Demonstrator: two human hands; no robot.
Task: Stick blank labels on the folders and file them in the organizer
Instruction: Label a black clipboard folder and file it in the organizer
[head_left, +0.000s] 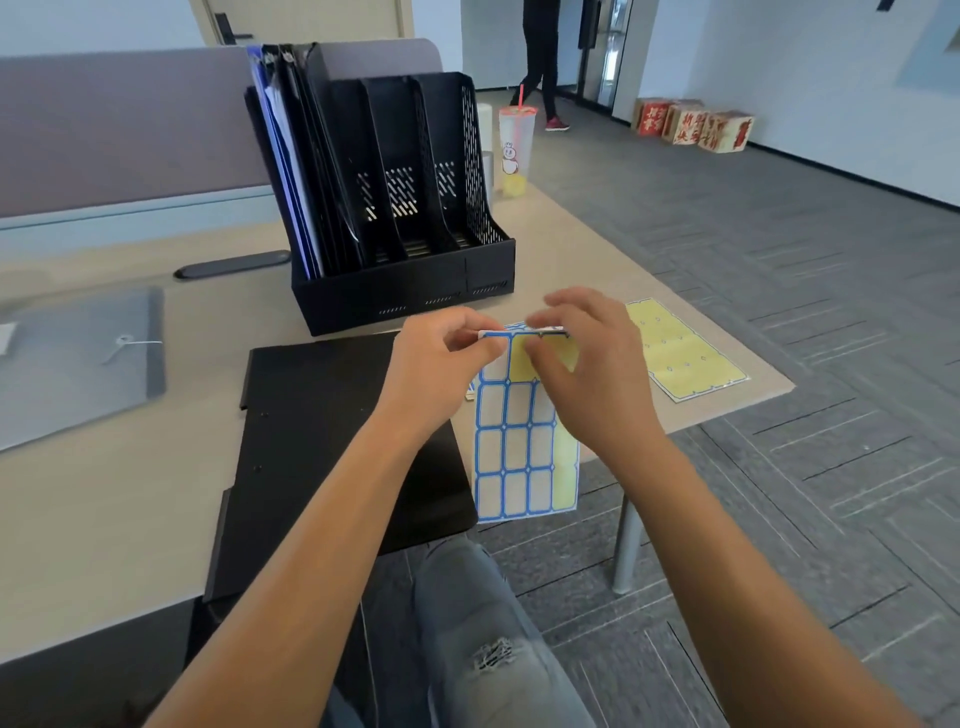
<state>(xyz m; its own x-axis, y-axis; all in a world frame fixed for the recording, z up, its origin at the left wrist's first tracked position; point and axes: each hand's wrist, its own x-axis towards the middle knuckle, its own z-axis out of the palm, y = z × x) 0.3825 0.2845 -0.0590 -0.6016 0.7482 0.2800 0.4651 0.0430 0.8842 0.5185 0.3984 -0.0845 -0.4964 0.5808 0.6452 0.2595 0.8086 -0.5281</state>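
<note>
A: Where is the label sheet (519, 447) now?

B: It is held up above the right edge of the desk (130, 519), with its lower part hanging past the desk's front edge. The left hand (441, 364) pinches the top left corner of the sheet. The right hand (587, 364) has its fingers curled at the top edge, where a label seems to be peeling; I judge it pinches that label, but blur hides the fingertips.

A: And the folder?

B: A black folder (332, 447) lies flat near the front edge, just left of the sheet. The organizer (405, 291) stands behind it, toward the back, with some folders already in its left slot.

A: What can go wrong?

B: I think the label can tear or curl onto itself if it is pulled too fast. Also the sheet hangs free, so it can bend and make the peeling harder. A used sheet (685, 353) lies at the right corner and could slide off.
</note>
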